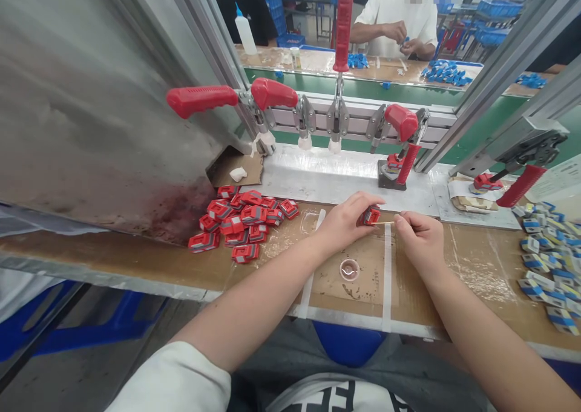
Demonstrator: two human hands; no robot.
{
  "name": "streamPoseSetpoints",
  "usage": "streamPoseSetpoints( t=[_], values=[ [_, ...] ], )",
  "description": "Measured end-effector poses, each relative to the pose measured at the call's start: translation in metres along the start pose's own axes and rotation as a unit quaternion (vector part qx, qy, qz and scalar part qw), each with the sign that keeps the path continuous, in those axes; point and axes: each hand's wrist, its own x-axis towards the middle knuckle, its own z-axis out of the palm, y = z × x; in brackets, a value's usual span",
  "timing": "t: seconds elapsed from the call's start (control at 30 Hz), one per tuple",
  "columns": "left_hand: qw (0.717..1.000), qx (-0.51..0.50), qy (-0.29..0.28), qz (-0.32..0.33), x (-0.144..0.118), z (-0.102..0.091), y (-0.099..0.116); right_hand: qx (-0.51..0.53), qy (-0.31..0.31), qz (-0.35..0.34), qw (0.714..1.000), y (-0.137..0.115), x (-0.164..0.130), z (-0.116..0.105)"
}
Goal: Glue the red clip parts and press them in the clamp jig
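You sit at a taped cardboard bench (472,261) in a workshop, with a green belt and other people at work beyond the metal frame. A row of red-handled clamps (272,94) is fixed to the rail in front of you, and one more clamp (517,182) sits off to your right.

Your left hand (345,221) is closed around a small red and grey plastic part (370,216), pinched between thumb and fingertips just above the bench. Your right hand (420,236) is closed on a thin pale stick (385,223), whose tip meets the side of the part. A small clear dish (349,270) lies on the bench just below your hands.

The part looks light, stiff and smooth, so it may twist in your fingers if you press the stick hard against it. Holding it by its flat faces, as you do now, seems the safest grip and leaves the edge open to the stick. The stick looks slender and easy to bend or snap, so a hold close to its working end would steady it.

To your left lies a pile of red parts (240,221), touching and overlapping. At your right edge is a spread of blue and white parts (549,261), well apart from your hands.
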Motion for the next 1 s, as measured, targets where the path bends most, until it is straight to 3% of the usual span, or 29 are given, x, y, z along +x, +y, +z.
streamPoseSetpoints(
  t=[0.23,0.33,0.4,0.47,0.57,0.67,0.73,0.83,0.87,0.93,1.0],
  values=[
    [0.998,0.05,-0.01,0.026,0.001,0.0,-0.001,-0.063,0.011,-0.091,0.994,-0.015,-0.002,-0.007],
    [0.999,0.048,0.002,0.015,0.002,0.0,-0.003,-0.002,-0.123,-0.141,0.982,-0.018,-0.004,-0.01],
    [0.999,0.043,0.008,0.01,0.002,-0.001,-0.004,0.017,-0.253,-0.183,0.95,-0.019,-0.007,-0.006],
    [0.999,0.04,0.007,0.007,0.003,-0.002,-0.004,-0.01,-0.339,-0.214,0.916,-0.022,-0.011,0.002],
    [0.999,0.042,0.006,0.001,0.003,-0.005,-0.002,-0.089,-0.379,-0.222,0.894,-0.032,-0.016,0.013],
    [0.999,0.048,0.013,-0.021,0.004,-0.007,-0.003,-0.166,-0.362,-0.178,0.9,-0.039,-0.015,0.009],
    [0.998,0.045,0.015,-0.04,0.006,-0.007,-0.004,-0.215,-0.303,-0.138,0.918,-0.035,-0.013,-0.011],
    [0.998,0.034,0.021,-0.048,0.006,-0.007,-0.003,-0.331,-0.133,-0.049,0.933,-0.015,-0.013,-0.074],
    [0.998,0.03,0.024,-0.044,0.006,-0.007,-0.002,-0.386,-0.076,-0.005,0.919,-0.006,-0.013,-0.1],
    [0.999,0.027,0.03,-0.034,0.007,-0.006,0.001,-0.507,-0.002,0.115,0.854,0.013,-0.013,-0.151],
    [0.999,0.031,0.032,-0.023,0.008,-0.006,0.003,-0.594,-0.008,0.235,0.77,0.029,-0.011,-0.191]
  ],
)
